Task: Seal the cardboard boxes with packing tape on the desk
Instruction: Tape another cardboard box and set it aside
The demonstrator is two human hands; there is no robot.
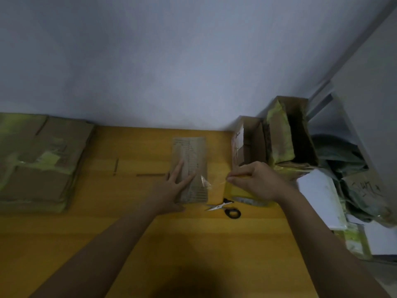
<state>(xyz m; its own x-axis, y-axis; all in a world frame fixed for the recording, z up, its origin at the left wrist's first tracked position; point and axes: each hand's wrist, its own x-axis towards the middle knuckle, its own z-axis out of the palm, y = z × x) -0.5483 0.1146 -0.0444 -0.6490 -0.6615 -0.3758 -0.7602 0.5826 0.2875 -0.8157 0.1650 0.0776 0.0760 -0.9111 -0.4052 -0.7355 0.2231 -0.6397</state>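
Pressing a flattened cardboard box to the orange surface, the person's left hand lies spread, fingers straight across the panel's near-left part, while the right hand pinches the free end of a clear strip of packing tape drawn from a yellowish tape roll held beneath the palm. The strip bridges the gap between the roll and the box's right edge, where its far end appears crumpled or just touching the cardboard; blur leaves the contact unclear. Small scissors with black handles lie on the surface just in front of the roll. A stack of flattened cartons sits at the far left, and upright open boxes crowd the right corner against the wall.

Judging by its look, the box is light, thin and fairly stiff, liable to slide under a sideways pull, so a flat palm near the seam seems the right hold. The tape is likely flimsy and clingy, prone to folding onto itself; it is best kept taut, gripped only at its very end, with the roll carrying the tension.
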